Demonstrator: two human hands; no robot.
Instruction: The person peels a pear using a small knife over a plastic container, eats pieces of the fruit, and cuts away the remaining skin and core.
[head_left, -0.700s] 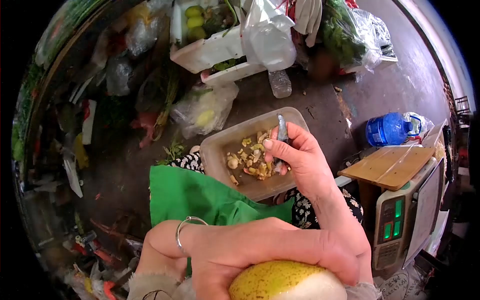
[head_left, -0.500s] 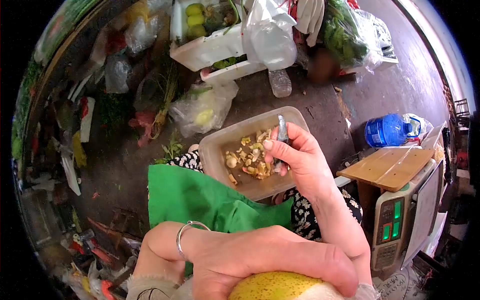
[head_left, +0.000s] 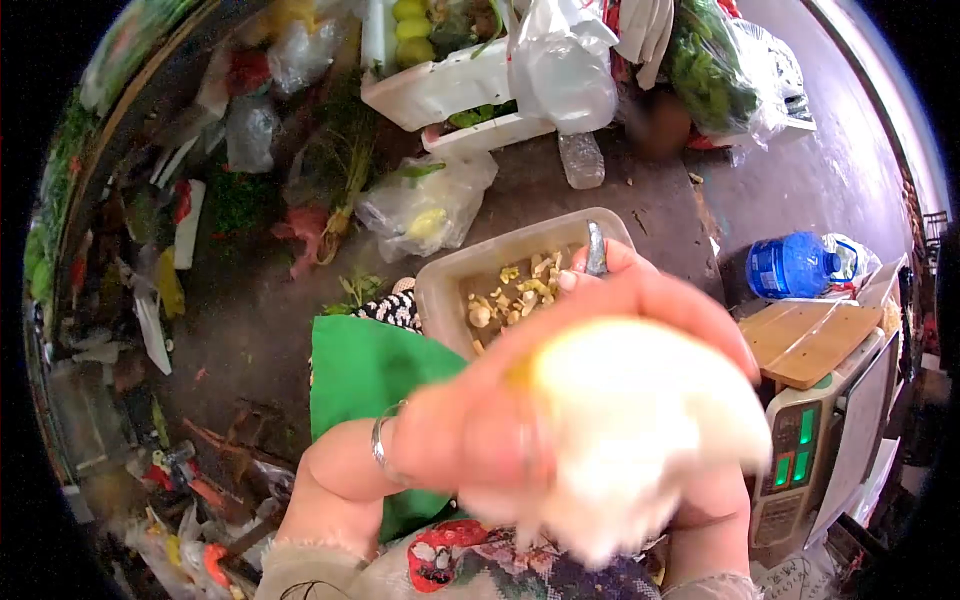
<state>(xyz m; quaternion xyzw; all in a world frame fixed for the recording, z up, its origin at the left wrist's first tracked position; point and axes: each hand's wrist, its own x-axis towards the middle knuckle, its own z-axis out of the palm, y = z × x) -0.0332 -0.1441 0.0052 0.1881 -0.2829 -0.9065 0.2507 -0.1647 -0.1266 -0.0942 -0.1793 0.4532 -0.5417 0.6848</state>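
Close to the camera, my left hand [head_left: 460,430], with a silver bangle at its wrist, is closed around a large, partly peeled yellow fruit [head_left: 640,420]. Motion smears the fruit; most of its visible side is white, with a yellow patch near the fingers and a ragged lower edge. Behind it, my right hand [head_left: 622,260] grips a small knife [head_left: 596,245] whose grey blade points up; the fruit and left hand hide most of that hand. Below both hands, a translucent plastic tub [head_left: 437,300] holds pale and yellowish scraps [head_left: 485,312].
A green apron [head_left: 370,400] covers my lap. On the right are a digital scale [head_left: 795,450], a brown board [head_left: 812,338] and a blue water jug [head_left: 785,265]. White foam boxes [head_left: 440,95], a plastic bag [head_left: 455,195] and bagged greens [head_left: 705,70] lie ahead.
My left hand has raised the fruit forward and turned it, so its white side shows now. It covers much of the right hand. The view has shifted slightly.
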